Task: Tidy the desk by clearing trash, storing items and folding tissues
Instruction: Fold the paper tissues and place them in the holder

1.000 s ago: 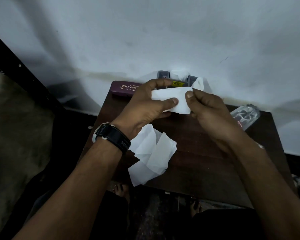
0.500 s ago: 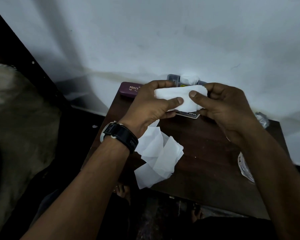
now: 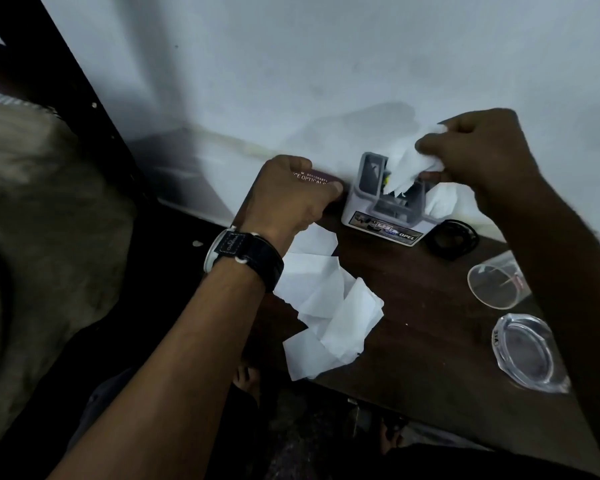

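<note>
Where the dark wooden desk (image 3: pixel 413 323) meets a pale wall (image 3: pixel 291 81), we note a grey holder (image 3: pixel 378 209) at the back, a black ring (image 3: pixel 452 239) just beside it, a clear cup (image 3: pixel 496 285) and a clear dish (image 3: pixel 527 351) to the right, and loose tissues (image 3: pixel 329 313) heaped near the front edge. Our left hand (image 3: pixel 291 199) curls fingers and thumb round the maroon case (image 3: pixel 317 178) left of the holder. Our right hand (image 3: pixel 478 150) pinches a crumpled tissue (image 3: pixel 409 168) whose lower end hangs into the holder, hiding part of it.
</note>
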Demonstrator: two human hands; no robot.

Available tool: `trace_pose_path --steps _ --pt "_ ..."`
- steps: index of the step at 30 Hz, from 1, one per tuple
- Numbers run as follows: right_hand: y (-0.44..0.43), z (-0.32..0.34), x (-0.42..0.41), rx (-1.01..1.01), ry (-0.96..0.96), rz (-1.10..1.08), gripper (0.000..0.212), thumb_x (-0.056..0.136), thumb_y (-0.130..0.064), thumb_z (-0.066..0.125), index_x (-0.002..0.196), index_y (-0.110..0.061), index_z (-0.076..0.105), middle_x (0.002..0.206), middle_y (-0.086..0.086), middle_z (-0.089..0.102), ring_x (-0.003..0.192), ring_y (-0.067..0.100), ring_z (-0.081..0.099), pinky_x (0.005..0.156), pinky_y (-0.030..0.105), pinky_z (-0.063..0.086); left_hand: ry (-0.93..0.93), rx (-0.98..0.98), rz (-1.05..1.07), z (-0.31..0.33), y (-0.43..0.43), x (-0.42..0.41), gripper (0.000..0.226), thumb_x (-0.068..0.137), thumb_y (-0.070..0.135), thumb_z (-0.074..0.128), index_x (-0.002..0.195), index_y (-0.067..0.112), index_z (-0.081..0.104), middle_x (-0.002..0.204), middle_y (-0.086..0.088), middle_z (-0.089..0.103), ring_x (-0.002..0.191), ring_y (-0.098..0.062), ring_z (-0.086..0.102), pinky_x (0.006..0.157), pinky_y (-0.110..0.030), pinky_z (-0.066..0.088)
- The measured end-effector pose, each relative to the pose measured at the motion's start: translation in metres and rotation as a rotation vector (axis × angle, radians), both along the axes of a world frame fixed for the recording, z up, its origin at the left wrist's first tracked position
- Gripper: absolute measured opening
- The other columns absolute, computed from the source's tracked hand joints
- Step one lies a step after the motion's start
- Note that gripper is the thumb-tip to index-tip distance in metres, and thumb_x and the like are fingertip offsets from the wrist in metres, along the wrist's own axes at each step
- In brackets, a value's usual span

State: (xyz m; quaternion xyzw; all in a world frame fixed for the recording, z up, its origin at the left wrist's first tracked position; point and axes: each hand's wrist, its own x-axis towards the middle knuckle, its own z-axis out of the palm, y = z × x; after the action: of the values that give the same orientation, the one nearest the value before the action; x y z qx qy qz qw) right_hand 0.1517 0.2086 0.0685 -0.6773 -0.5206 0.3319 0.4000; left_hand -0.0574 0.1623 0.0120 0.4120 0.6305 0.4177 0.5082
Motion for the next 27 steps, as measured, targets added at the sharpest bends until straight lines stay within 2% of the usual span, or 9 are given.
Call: trace_pose_path --steps 7,10,13,17,20,22,23,25,27 --pt "0.012 0.007 -0.020 0.000 0.074 -0.063 0.014 0.079 -0.002 0.077 0.073 -0.011 0.068 0.098 0.011 0.068 0.061 0.020 0.072 0.061 0.028 0.062 0.021 -0.032 0.010 0.005 0.000 -0.002 0.051 0.079 0.038 0.083 0.123 0.024 0.059 0.091 0.007 0.071 0.087 -0.026 0.078 0.081 -0.042 0.063" --pt "0.012 0.016 -0.023 -0.053 0.272 -0.013 0.016 0.084 -0.002 0.076 0.076 -0.013 0.066 0.078 0.006 0.069 0.061 0.015 0.071 0.064 0.028 0.062 0.024 -0.037 0.023 0.005 0.000 -0.004 0.051 0.080 0.040 0.082 0.123 0.024 0.060 0.091 0.006 0.072 0.087 -0.026 0.078 0.079 -0.042 0.063" --pt "0.015 0.009 -0.020 -0.168 0.476 -0.019 0.011 0.089 0.000 0.070 0.084 -0.008 0.064 0.086 0.010 0.070 0.071 0.019 0.075 0.064 0.032 0.063 0.027 -0.041 0.027 0.004 0.000 -0.006 0.049 0.079 0.041 0.082 0.121 0.025 0.061 0.091 0.008 0.072 0.084 -0.024 0.079 0.080 -0.042 0.063" --pt "0.014 -0.014 -0.012 -0.177 0.204 -0.114 0.014 0.085 0.005 0.073 0.080 -0.004 0.063 0.097 0.017 0.068 0.084 0.029 0.073 0.060 0.036 0.065 0.033 -0.025 0.017 0.004 0.000 -0.006 0.048 0.079 0.042 0.081 0.120 0.025 0.062 0.094 0.008 0.072 0.081 -0.021 0.078 0.077 -0.038 0.063" --pt "0.009 -0.026 -0.007 -0.060 -0.182 -0.138 0.026 0.068 -0.014 0.075 0.080 0.006 0.066 0.099 0.034 0.067 0.087 0.041 0.074 0.067 0.053 0.064 0.032 -0.023 0.014 0.004 0.001 -0.004 0.048 0.081 0.041 0.082 0.121 0.024 0.062 0.094 0.007 0.071 0.082 -0.022 0.079 0.074 -0.034 0.063" --pt "0.005 -0.023 -0.006 0.020 -0.383 -0.131 0.029 0.068 -0.016 0.067 0.083 0.008 0.066 0.097 0.034 0.067 0.084 0.035 0.073 0.065 0.042 0.060 0.032 -0.024 0.008 0.004 0.001 -0.004 0.047 0.081 0.040 0.081 0.121 0.023 0.062 0.092 0.005 0.072 0.084 -0.025 0.078 0.075 -0.036 0.063" --pt "0.003 -0.021 -0.008 0.059 -0.444 -0.116 0.027 0.071 -0.014 0.064 0.085 0.008 0.067 0.097 0.033 0.067 0.087 0.037 0.072 0.066 0.047 0.059 0.032 -0.026 0.006 0.004 0.001 -0.004 0.047 0.081 0.040 0.081 0.121 0.023 0.062 0.092 0.004 0.073 0.085 -0.026 0.078 0.076 -0.038 0.063" --pt "0.001 -0.014 -0.011 0.110 -0.474 -0.085 0.023 0.074 -0.013 0.062 0.087 0.004 0.071 0.095 0.026 0.072 0.089 0.040 0.071 0.073 0.047 0.061 0.036 -0.027 0.006 0.004 0.001 -0.004 0.046 0.082 0.040 0.081 0.120 0.023 0.062 0.092 0.003 0.074 0.086 -0.027 0.078 0.077 -0.039 0.063" --pt "0.000 -0.009 -0.015 0.123 -0.476 -0.071 0.019 0.079 -0.013 0.064 0.092 -0.004 0.075 0.102 0.014 0.076 0.092 0.033 0.073 0.081 0.036 0.060 0.039 -0.026 0.009 0.004 0.001 -0.004 0.046 0.082 0.041 0.081 0.120 0.023 0.062 0.092 0.003 0.073 0.086 -0.027 0.078 0.078 -0.040 0.064"
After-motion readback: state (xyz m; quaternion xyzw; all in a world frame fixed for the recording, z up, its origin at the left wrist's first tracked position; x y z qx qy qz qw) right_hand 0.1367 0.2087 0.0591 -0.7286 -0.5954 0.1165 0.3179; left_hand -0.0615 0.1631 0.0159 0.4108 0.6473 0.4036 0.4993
